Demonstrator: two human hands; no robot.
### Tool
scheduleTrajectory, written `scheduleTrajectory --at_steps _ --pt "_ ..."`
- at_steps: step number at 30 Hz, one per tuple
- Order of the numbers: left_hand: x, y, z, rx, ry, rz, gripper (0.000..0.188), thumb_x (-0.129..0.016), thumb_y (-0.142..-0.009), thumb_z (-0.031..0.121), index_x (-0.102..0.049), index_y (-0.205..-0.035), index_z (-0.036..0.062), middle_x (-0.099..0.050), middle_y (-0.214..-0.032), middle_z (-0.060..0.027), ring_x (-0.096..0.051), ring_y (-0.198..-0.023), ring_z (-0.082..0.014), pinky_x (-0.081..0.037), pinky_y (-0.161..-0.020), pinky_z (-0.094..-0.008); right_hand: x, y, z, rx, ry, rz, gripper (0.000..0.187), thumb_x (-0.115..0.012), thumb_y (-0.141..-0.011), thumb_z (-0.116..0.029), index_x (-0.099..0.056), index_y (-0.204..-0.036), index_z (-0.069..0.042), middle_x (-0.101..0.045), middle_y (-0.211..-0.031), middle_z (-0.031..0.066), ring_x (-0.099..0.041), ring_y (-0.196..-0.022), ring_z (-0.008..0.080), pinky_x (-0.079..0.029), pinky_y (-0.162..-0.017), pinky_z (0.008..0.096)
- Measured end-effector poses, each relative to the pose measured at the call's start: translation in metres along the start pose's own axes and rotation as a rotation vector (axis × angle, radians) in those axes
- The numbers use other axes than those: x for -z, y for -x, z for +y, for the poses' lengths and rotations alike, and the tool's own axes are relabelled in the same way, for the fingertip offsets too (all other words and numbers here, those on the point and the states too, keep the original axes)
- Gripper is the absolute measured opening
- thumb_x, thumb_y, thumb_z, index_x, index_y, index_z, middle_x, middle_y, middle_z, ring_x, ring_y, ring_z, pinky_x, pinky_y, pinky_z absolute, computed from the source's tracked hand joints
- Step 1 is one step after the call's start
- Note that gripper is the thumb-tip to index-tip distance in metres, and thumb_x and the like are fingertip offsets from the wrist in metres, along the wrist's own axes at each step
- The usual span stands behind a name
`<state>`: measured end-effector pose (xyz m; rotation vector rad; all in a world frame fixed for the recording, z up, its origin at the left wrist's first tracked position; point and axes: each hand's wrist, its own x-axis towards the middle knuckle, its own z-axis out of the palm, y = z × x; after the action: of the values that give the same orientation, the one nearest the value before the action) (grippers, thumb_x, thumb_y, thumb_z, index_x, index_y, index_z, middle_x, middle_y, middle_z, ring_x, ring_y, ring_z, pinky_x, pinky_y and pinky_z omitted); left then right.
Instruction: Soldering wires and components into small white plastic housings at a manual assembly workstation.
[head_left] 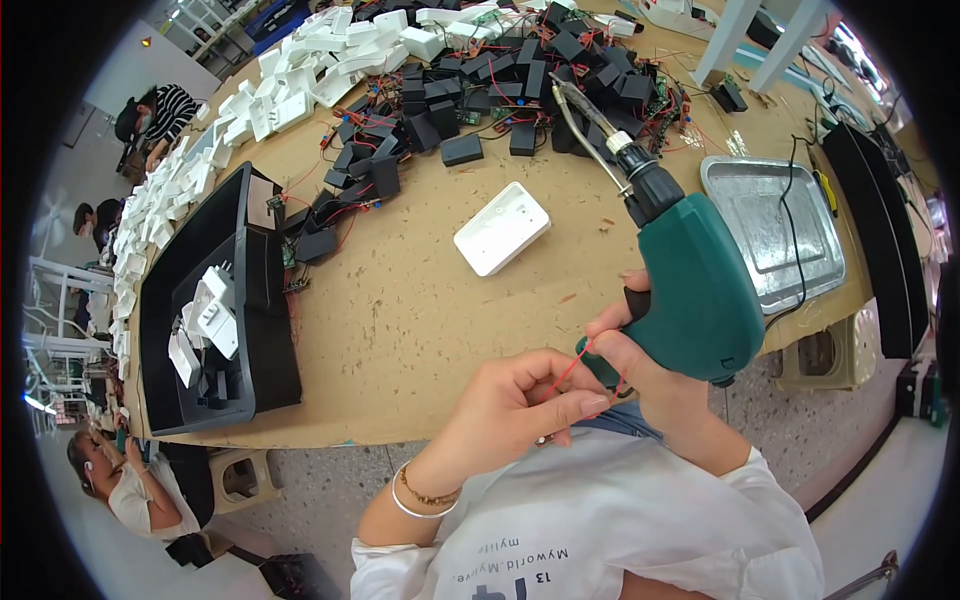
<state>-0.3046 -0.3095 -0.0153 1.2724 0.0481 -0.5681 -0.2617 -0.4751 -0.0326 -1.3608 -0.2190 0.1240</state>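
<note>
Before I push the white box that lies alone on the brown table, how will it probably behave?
The white box is probably light for its size, as it looks like an open, hollow shell. It is likely stiff, since its edges look straight. It seems unlikely to roll or tip, being shallow and lying flat.

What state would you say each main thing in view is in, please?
Left hand, closed on a thin red wire.
Right hand, gripping a green drill-shaped tool.
Wire, bent.
Tool, tip pointing away from the person.
White rectangular plastic shell, lying hollow side up.
Silver metal tray, lying open side up.
Black plastic bin, holding white plug casings.
Black rectangular boxes, heaped.
</note>
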Motion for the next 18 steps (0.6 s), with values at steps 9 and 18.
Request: scheduleTrajectory --at_steps 9,18 --pt "0.002 -0.005 -0.006 -0.055 0.075 0.056 0.011 -0.069 -0.080 0.001 -0.063 -0.088 -0.0015 -0.067 -0.076 -0.0066 -0.057 -0.059 -0.0048 -0.044 -0.050 -0.0173 0.009 -0.009 -0.013 -0.277 -0.300 0.003 0.051 -0.063 -0.076 0.000 -0.042 -0.122 0.000 -0.059 -0.087 0.0111 -0.060 -0.075 0.0160 -0.052 -0.063 0.0275" --pt "0.001 -0.008 -0.004 -0.034 -0.138 0.295 0.006 -0.069 -0.079 0.001 -0.065 -0.081 -0.0014 -0.067 -0.074 -0.0059 -0.058 -0.058 -0.0049 -0.047 -0.051 -0.0164 0.010 -0.001 -0.004 -0.072 -0.106 -0.091 0.058 -0.069 -0.073 0.004 -0.041 -0.124 -0.001 -0.060 -0.092 0.0122 -0.057 -0.074 0.0118 -0.049 -0.063 0.0246"
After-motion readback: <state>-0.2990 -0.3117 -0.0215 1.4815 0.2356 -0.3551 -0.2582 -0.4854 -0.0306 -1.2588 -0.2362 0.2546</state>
